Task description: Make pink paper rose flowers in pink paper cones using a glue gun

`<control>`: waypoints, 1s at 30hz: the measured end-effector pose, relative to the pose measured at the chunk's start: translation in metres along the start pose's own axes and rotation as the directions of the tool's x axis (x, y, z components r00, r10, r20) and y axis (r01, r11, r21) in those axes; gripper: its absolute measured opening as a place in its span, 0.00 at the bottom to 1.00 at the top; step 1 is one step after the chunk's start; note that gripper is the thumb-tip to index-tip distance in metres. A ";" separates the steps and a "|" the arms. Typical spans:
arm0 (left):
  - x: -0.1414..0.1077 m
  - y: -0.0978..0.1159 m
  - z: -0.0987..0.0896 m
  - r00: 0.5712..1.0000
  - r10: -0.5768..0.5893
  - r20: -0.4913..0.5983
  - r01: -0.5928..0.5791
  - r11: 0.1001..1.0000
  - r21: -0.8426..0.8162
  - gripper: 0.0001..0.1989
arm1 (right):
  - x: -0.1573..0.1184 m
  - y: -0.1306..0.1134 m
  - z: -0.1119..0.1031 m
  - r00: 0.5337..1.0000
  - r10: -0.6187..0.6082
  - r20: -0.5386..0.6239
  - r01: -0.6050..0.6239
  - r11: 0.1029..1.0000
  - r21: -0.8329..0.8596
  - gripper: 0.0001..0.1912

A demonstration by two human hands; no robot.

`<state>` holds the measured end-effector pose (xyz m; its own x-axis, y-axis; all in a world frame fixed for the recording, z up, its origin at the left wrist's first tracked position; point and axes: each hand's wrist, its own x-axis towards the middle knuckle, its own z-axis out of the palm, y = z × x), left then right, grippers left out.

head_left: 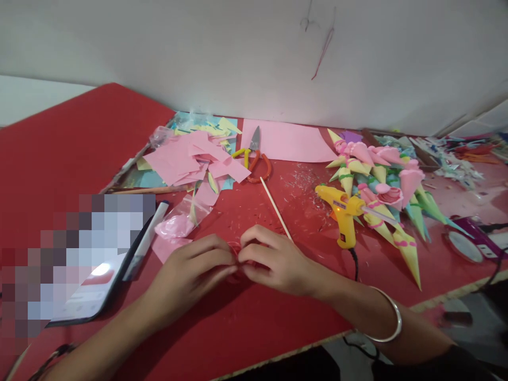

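My left hand and my right hand meet low over the red table, fingertips bent inward and almost touching. Between them shows a bit of something thin and pinkish red; the fingers cover most of it, and its kind is unclear. Just beyond my right hand lies a thin wooden stick. Scissors with orange and yellow handles rest behind it. Left of the scissors are loose pink paper pieces, and nearer my left hand a small clear plastic bag with pink contents.
A yellow glue gun stands right of my hands, its black cord running toward the table edge. Behind it are piled pink and yellow paper cones. A phone and a white marker lie left. A pink sheet lies along the wall.
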<state>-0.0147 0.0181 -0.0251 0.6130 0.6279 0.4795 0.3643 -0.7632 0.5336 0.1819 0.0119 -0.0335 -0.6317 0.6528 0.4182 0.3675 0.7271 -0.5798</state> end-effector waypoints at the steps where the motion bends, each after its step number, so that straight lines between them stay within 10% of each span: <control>1: 0.000 0.000 -0.001 1.000 -0.026 0.005 0.026 0.999 -0.024 0.07 | 0.000 0.000 0.000 1.000 0.008 0.003 -0.008 1.000 0.003 0.06; 12: 0.003 0.001 -0.011 0.972 -0.223 -0.075 0.222 0.975 -0.029 0.06 | -0.001 0.000 -0.002 0.997 0.078 -0.013 -0.077 0.996 0.032 0.06; 20: 0.001 0.000 -0.008 0.973 -0.225 -0.052 0.225 0.974 -0.011 0.01 | 0.000 0.000 -0.003 0.996 0.094 -0.005 -0.094 0.995 0.042 0.06; 30: -0.007 -0.004 -0.006 0.993 -0.107 -0.047 0.110 0.992 0.065 0.19 | 0.000 0.001 -0.003 0.994 0.110 0.002 -0.110 0.993 0.048 0.05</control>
<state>-0.0244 0.0179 -0.0269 0.5372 0.7122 0.4519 0.4738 -0.6981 0.5368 0.1846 0.0129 -0.0321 -0.5886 0.7286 0.3502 0.4020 0.6397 -0.6552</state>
